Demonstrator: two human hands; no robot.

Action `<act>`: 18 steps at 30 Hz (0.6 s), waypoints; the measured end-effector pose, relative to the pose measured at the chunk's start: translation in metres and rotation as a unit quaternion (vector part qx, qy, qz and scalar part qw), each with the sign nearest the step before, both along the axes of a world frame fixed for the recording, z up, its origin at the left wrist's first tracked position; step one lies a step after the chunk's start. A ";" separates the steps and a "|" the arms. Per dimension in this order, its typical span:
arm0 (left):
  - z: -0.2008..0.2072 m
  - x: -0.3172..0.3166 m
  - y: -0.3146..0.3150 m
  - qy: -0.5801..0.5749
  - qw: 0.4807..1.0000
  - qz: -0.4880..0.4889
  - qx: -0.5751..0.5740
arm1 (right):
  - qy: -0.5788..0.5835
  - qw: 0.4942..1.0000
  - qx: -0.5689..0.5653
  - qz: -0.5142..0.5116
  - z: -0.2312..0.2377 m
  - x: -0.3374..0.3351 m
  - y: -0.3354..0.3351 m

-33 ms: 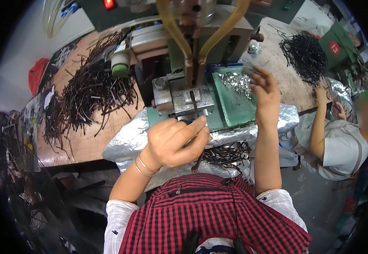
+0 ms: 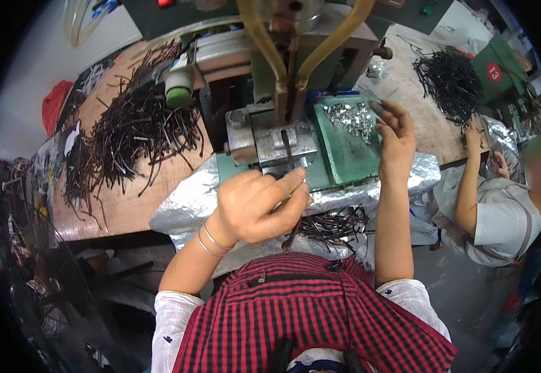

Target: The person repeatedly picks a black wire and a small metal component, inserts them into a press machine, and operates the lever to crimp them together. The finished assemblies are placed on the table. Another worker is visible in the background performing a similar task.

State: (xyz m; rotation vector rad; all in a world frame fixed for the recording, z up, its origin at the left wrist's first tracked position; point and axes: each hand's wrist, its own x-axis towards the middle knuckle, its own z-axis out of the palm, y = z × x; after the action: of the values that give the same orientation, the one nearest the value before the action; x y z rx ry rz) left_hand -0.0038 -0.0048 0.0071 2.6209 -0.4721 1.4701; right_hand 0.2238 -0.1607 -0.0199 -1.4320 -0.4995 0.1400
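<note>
- I've got a thin dark strip [image 2: 291, 231] at frame centre, long axis running near-vertical, its top pointing at the grey fixture block [image 2: 281, 144] just above.
- My left hand [image 2: 257, 206] is the nearer one: fingers pinched together on the strip, its lower end poking out beneath the palm.
- My right hand [image 2: 397, 138] sits upper right, fingers loosely apart, fingertips at the pile of small silvery pieces [image 2: 351, 118] on the green tray [image 2: 345, 158].
- More dark strips [image 2: 339, 222] lie on the foil [image 2: 183, 208] just below, right of the left hand.
</note>
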 end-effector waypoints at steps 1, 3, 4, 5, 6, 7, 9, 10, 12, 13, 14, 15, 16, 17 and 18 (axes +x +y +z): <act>-0.001 0.001 0.000 -0.002 1.000 -0.006 -0.004 | -0.008 0.999 0.006 -0.034 -0.029 0.016 -0.005; -0.002 0.003 0.000 -0.019 1.000 -0.001 -0.001 | -0.120 0.986 -0.104 -0.058 -0.052 0.019 -0.018; -0.003 0.004 0.000 -0.017 1.000 0.005 -0.004 | -0.105 0.980 -0.166 -0.029 -0.041 0.006 -0.019; -0.002 0.003 0.001 -0.011 1.000 0.007 -0.005 | -0.086 0.970 -0.226 -0.004 -0.030 -0.009 -0.019; -0.002 0.002 0.000 -0.006 1.000 0.010 -0.006 | -0.159 0.940 -0.301 -0.026 -0.039 -0.010 -0.021; -0.001 0.000 0.000 0.000 1.000 0.013 -0.014 | -0.160 0.948 -0.276 0.001 -0.044 -0.013 -0.018; 0.000 -0.004 -0.004 0.011 0.999 0.021 -0.030 | -0.266 0.904 -0.334 -0.034 -0.042 -0.020 -0.018; 0.000 -0.007 -0.008 0.027 0.998 0.023 -0.049 | -0.282 0.893 -0.347 -0.053 -0.042 -0.024 -0.017; -0.004 -0.014 -0.022 0.048 0.991 0.040 -0.118 | -0.316 0.869 -0.370 -0.086 -0.043 -0.030 -0.011; -0.005 -0.019 -0.027 0.050 0.986 0.050 -0.148 | -0.328 0.862 -0.375 -0.089 -0.044 -0.031 -0.009; -0.004 -0.030 -0.028 0.069 0.986 0.068 -0.135 | -0.341 0.855 -0.380 -0.091 -0.046 -0.030 -0.006; 0.001 -0.043 -0.028 0.088 0.985 0.086 -0.123 | -0.354 0.848 -0.385 -0.091 -0.047 -0.029 -0.004; 0.008 -0.059 -0.027 0.110 0.983 0.105 -0.107 | -0.348 0.845 -0.397 -0.084 -0.047 -0.029 -0.004; 0.017 -0.077 -0.024 0.101 0.982 0.136 -0.088 | -0.365 0.846 -0.379 -0.089 -0.050 -0.026 -0.007; 0.029 -0.095 -0.018 0.091 0.980 0.165 -0.068 | -0.326 0.864 -0.373 -0.090 -0.050 -0.025 -0.009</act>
State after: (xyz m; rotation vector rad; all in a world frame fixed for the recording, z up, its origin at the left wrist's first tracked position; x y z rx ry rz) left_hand -0.0984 -0.0232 0.0365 2.7830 0.0856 1.2649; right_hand 0.1993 -0.1699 -0.0696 -2.2962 -0.9219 -0.3618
